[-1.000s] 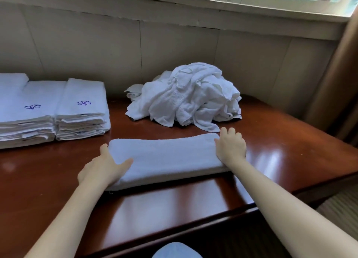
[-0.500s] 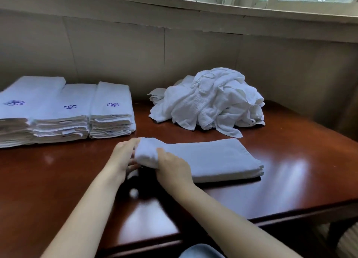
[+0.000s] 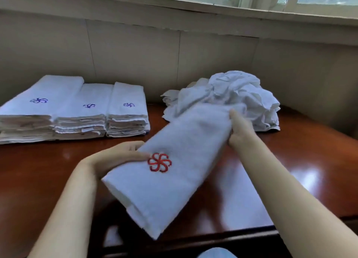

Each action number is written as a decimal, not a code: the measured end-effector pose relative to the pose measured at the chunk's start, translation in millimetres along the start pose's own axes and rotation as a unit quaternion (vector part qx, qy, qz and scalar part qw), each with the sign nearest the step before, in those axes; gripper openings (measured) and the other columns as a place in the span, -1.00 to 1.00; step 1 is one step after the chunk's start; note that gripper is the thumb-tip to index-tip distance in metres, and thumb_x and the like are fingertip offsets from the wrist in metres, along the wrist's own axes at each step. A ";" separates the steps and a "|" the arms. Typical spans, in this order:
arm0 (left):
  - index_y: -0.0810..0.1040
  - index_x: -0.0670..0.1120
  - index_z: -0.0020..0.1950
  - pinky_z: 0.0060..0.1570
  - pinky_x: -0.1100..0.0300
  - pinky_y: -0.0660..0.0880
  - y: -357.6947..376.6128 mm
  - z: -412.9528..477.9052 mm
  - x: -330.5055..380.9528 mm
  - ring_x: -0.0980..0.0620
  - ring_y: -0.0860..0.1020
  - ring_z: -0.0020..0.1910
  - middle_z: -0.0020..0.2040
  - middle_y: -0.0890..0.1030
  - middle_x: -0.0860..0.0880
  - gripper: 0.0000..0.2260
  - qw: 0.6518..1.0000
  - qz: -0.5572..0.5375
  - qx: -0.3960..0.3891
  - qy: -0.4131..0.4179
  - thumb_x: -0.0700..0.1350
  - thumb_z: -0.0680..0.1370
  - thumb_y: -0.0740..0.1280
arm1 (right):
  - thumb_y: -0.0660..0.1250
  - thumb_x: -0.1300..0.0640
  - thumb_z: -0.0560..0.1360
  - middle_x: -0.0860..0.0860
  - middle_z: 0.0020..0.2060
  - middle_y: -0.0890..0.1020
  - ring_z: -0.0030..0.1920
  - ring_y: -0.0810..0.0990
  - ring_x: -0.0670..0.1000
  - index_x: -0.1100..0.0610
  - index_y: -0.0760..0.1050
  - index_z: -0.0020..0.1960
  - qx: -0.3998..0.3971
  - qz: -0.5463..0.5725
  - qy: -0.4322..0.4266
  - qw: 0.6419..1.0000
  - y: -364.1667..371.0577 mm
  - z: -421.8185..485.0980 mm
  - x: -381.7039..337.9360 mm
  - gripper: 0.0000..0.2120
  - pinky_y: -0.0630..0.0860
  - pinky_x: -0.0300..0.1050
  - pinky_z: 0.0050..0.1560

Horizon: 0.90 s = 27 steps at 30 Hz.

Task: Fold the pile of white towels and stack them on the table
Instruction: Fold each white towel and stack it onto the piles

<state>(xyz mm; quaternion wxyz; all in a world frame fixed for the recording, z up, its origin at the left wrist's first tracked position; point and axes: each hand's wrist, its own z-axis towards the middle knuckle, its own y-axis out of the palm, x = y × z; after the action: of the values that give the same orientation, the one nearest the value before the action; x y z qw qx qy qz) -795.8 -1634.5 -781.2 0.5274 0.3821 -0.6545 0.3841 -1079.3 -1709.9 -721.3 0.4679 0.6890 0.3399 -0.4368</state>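
Lifted off the table (image 3: 48, 170) since half a second ago, the folded towel (image 3: 174, 160) now hangs slantwise above the wood, its red emblem (image 3: 159, 162) facing up. Left hand (image 3: 116, 157) grips its near-left edge, right hand (image 3: 239, 129) clamps the far end. Three folded stacks (image 3: 77, 110) sit at the back left. A crumpled pile (image 3: 232, 96) remains unfolded at the back right, so much work is likely left.
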 end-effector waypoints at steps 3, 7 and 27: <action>0.54 -0.12 -0.01 -0.32 0.26 0.47 3.6 12.2 -13.5 0.11 0.52 -0.37 -0.25 0.61 -0.02 -0.87 0.982 0.099 0.127 -0.102 -0.06 0.57 0.33 | 0.26 0.18 0.56 0.17 0.18 0.53 0.22 0.52 0.19 0.32 0.37 0.35 0.100 -0.247 0.022 0.964 -51.0 30.2 42.0 -0.60 0.44 -0.11 0.01; 0.50 0.00 0.06 -0.30 0.24 0.54 2.5 9.5 -19.8 0.11 0.53 -0.36 -0.28 0.63 0.08 -0.73 0.969 0.130 0.105 -0.183 0.17 0.58 0.22 | 0.29 0.12 0.52 0.25 0.27 0.47 0.23 0.49 0.29 0.31 0.31 0.34 0.171 -0.404 0.016 0.898 -86.3 49.9 55.5 -0.53 0.49 0.06 0.04; 0.43 0.11 0.27 -0.04 0.23 0.37 29.5 18.4 -18.9 0.18 0.45 0.11 0.20 0.48 0.15 -0.49 0.949 0.244 0.168 -0.106 0.36 0.43 0.25 | 0.24 0.15 0.60 0.05 0.37 0.42 0.35 0.38 -0.08 0.03 0.29 0.43 -0.193 -0.437 -0.151 0.865 -92.5 42.2 73.5 -0.58 0.21 -0.15 0.43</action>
<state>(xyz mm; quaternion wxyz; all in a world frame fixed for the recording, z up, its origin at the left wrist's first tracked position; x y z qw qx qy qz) -826.9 -1637.2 -805.5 0.2733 0.3324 -0.7059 0.5626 -1144.0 -1714.6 -828.7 0.3988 0.2914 0.6087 -0.6209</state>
